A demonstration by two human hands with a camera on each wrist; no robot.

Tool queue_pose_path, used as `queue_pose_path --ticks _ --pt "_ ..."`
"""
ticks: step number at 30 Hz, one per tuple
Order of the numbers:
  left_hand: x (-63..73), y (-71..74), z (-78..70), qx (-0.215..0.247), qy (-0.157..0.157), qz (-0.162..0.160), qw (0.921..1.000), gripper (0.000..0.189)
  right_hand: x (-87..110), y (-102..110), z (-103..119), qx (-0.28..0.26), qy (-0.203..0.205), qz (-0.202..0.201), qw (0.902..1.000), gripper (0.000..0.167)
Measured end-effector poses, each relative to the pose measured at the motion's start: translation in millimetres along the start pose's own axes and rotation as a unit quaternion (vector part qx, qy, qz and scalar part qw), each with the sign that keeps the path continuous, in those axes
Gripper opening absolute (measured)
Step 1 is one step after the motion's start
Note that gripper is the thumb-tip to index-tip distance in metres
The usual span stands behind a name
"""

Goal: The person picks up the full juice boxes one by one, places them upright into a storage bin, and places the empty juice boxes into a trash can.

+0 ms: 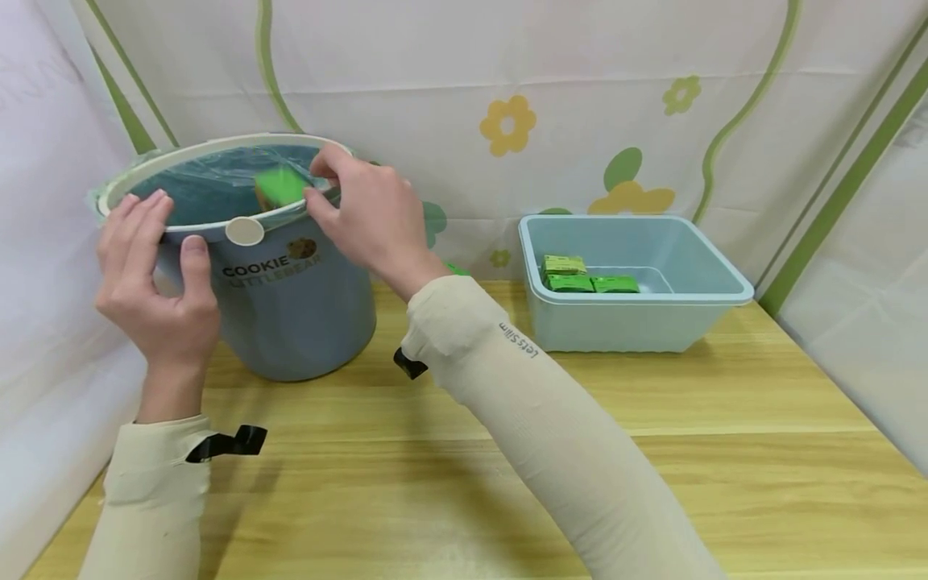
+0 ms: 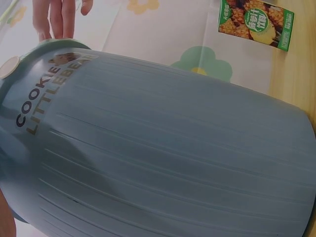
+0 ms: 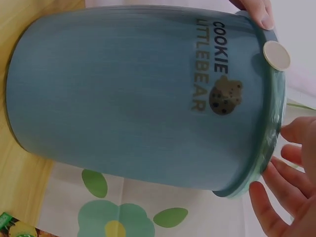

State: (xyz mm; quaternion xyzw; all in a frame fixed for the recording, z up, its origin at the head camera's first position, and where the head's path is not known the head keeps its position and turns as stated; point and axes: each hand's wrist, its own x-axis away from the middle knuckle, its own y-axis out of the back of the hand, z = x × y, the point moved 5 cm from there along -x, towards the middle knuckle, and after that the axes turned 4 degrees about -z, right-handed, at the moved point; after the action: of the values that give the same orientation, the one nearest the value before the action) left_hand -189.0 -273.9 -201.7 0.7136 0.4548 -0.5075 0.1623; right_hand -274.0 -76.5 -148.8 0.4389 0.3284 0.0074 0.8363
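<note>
A blue trash bin (image 1: pixel 297 314) with COOKIE LITTLEBEAR lettering stands at the left, with a pale rim ring and a thin clear plastic liner (image 1: pixel 239 165) over its edge. My left hand (image 1: pixel 155 282) grips the rim at the near left, fingers over the edge and thumb outside. On the bin's right side, my right hand (image 1: pixel 373 209) has its thumb and fingers spread at the rim, with nothing seen held. A blurred green box (image 1: pixel 281 187) shows in the bin's mouth, just left of the right fingertips.
A light blue plastic tub (image 1: pixel 616 322) stands to the right on the wooden table (image 1: pixel 652 483), with three small green boxes (image 1: pixel 569 283) at its left end. Another green box (image 2: pixel 256 23) with pineapple pictures sits beyond the bin, near the flowered cloth backdrop (image 1: pixel 435 105).
</note>
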Motion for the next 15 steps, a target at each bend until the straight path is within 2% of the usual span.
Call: queue_pose_path --ticks 6,15 --pt "-1.1 1.8 -0.4 0.002 -0.002 -0.006 1.0000 0.044 -1.7 0.0 -1.0 -0.007 -0.004 0.026 0.9996 0.030" --pt "-0.4 2.6 1.3 0.004 -0.002 -0.006 1.0000 0.044 1.7 -3.6 -6.4 -0.038 0.020 0.040 0.9982 0.034"
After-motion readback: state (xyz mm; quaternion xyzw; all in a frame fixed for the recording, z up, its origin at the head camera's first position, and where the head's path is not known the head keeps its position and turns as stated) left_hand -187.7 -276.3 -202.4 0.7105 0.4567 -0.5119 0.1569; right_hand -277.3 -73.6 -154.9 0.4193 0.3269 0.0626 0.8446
